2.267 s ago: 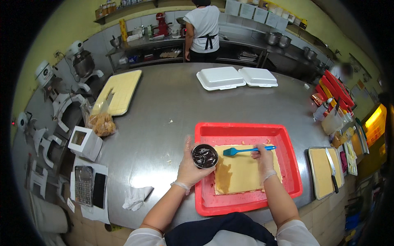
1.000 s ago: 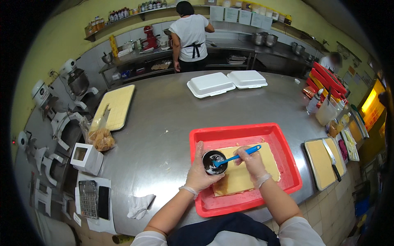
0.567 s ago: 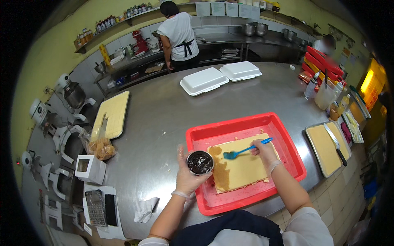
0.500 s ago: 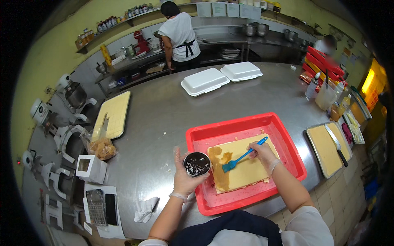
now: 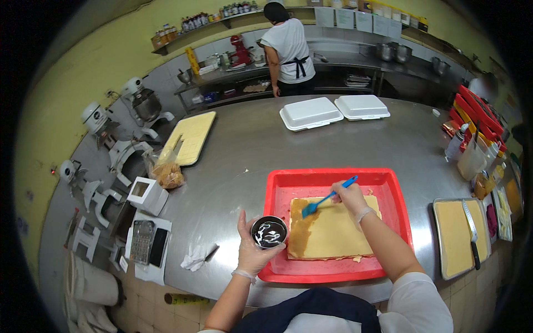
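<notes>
In a clear glove, my left hand (image 5: 252, 252) grips a round metal bowl (image 5: 268, 232) of dark, shiny liquid, just left of the red tray. My right hand (image 5: 348, 198), also gloved, is closed round the handle of a blue pastry brush (image 5: 327, 198). The bristles touch the top of a rectangular sheet cake (image 5: 344, 236) near its far left part. Brown wet patches cover the cake's left side; the rest of its top is pale yellow. The cake lies inside the red plastic tray (image 5: 405, 222), with crumbs around it.
Two white foam boxes (image 5: 311, 112) stand across the steel table (image 5: 233, 150). At right are a cake sheet (image 5: 452, 238) with a knife (image 5: 471, 230), and squeeze bottles (image 5: 456, 140). At left lie a cut cake tray (image 5: 189, 136), a bagged brown food (image 5: 168, 175) and a crumpled cloth (image 5: 197, 258). A co-worker (image 5: 288, 53) stands behind.
The brush has moved to the cake's far left part, and the brown area has spread there. My left hand still holds the bowl. The whole view has shifted and turned.
</notes>
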